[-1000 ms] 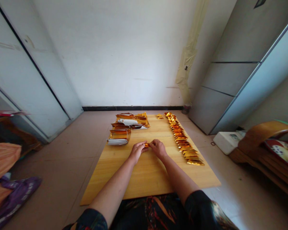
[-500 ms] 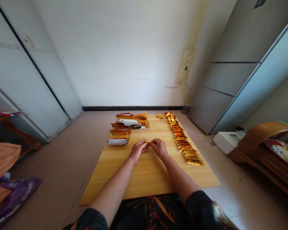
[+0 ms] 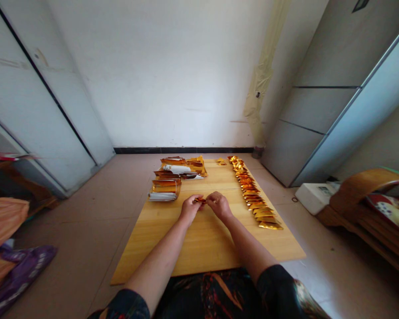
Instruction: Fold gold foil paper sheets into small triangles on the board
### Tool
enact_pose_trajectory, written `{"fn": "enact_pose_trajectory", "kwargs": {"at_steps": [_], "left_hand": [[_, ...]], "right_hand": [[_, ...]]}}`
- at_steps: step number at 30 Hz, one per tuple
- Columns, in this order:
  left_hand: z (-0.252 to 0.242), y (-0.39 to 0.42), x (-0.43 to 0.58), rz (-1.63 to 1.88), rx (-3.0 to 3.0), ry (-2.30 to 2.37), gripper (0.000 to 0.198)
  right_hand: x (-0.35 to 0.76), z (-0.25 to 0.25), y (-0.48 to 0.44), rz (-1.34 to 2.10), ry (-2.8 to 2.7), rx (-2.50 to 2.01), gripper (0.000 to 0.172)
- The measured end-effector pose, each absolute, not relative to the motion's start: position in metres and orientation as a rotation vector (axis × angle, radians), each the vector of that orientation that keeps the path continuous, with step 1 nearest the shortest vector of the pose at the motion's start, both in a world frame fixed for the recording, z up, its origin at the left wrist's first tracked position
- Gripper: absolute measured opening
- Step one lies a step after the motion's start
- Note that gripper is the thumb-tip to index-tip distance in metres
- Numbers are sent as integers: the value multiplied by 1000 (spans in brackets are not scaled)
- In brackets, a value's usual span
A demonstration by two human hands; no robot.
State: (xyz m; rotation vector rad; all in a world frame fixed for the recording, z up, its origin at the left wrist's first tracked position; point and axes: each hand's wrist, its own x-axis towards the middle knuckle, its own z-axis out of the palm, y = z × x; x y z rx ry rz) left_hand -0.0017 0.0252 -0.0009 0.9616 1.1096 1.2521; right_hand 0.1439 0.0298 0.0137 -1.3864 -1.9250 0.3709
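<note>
Over the middle of the wooden board (image 3: pixel 206 248), my left hand (image 3: pixel 189 209) is closed on a small orange-gold foil piece (image 3: pixel 200 200). The fingertips of my right hand (image 3: pixel 218 205) pinch the right end of that same piece. Beyond and left of my hands lie stacks of orange-gold wrappers (image 3: pixel 166 182) with white sheets. A long overlapping row of folded gold foil pieces (image 3: pixel 249 190) runs down the board's right side. A few small gold bits (image 3: pixel 221 161) rest near the far edge.
A white wall (image 3: pixel 179 79) with a dark baseboard stands beyond the board. To the right are a grey refrigerator (image 3: pixel 315 106), a white box (image 3: pixel 314 197) and a wooden seat (image 3: pixel 362 212). Orange and purple bags (image 3: pixel 26 270) lie at the left.
The foil piece has shifted slightly left and turned in my fingers. My right fingertips have moved slightly left with it.
</note>
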Motion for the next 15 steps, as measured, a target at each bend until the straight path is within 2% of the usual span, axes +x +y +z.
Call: {"fn": "enact_pose_trajectory", "kwargs": {"at_steps": [4,12,15], "left_hand": [[0,26,-3,1258,989,1161,24],[5,22,-16,1201,1015,1030,47],[8,22,-23,1124,978,963,48]], "right_hand": [[143,16,29,469,-1918,-1302,11],[143,19,27,707,-1771,-1368,12],[143,21,27,843,-1668,-1368,10]]}}
